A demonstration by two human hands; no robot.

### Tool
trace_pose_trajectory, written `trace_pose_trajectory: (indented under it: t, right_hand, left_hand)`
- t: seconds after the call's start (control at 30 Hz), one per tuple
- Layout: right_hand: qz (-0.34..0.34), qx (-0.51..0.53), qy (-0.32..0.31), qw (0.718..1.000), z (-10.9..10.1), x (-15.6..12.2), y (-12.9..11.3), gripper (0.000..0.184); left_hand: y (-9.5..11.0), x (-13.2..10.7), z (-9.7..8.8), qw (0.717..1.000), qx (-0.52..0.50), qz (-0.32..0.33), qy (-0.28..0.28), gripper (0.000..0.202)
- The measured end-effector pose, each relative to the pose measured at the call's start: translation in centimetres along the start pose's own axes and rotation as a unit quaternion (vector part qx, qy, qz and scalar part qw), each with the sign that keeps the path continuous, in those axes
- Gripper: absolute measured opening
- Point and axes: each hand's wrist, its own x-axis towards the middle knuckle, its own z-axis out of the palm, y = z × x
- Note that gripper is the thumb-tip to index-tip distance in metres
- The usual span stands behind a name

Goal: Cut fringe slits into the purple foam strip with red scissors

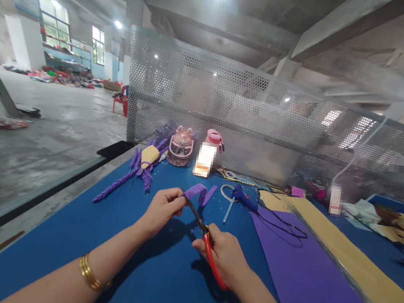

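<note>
My left hand (165,209) pinches one end of a curled purple paper strip (198,191) over the blue table (151,286). In my right hand (226,254) is a pair of red-handled scissors (213,262), with the fingers wrapped round the handles. The dark blades point up and left, and their tips reach the strip beside my left fingertips. Whether the blades are apart or together I cannot tell. Beyond the strip's free end lies a blue glue gun (244,197) with a pale glue stick (229,211) close by.
Purple paper (306,268) and a tan paper sheet (363,267) cover the right side. Purple lavender-like stems (116,187) in a tan wrap (149,156) lie at back left. A pink bear-eared container (181,146) and a lit phone (204,161) stand before the perforated metal screen (203,91).
</note>
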Motion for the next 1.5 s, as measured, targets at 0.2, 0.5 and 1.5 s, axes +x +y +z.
trace_pose_trajectory:
  t: [0.2,0.5,1.5]
  right_hand:
    - [-0.004,-0.009,0.002,1.0,-0.02,-0.01,0.1,0.042]
    - [0.002,-0.032,-0.006,0.999,-0.17,-0.11,-0.03,0.041]
    - [-0.014,-0.033,0.007,0.999,-0.09,0.0,0.03,0.042]
  left_hand:
    - [-0.09,-0.04,-0.1,1.0,0.002,0.007,-0.008,0.022]
    - [0.02,-0.02,-0.2,1.0,-0.004,0.009,-0.016,0.019]
    - [0.32,-0.06,-0.14,1.0,-0.016,-0.004,-0.02,0.019]
